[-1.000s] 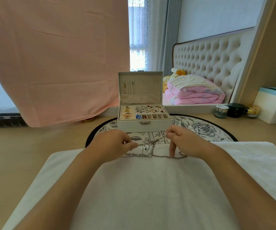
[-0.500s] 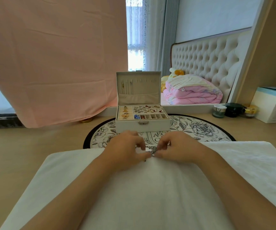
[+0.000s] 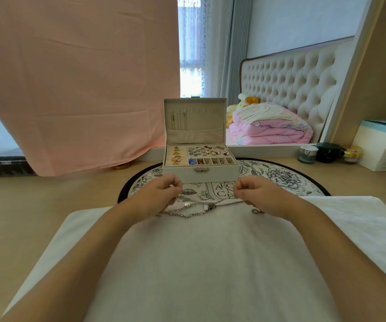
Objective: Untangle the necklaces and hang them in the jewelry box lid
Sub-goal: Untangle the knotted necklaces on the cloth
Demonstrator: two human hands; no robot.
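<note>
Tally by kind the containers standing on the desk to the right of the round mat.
Jars: 3, silver-lidded jar, black jar, gold-lidded jar
Cartons: 1, blue-and-white carton
Total: 4

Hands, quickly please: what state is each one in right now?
Left hand: closed, pinching the necklaces.
Right hand: closed, pinching the necklaces too.
</note>
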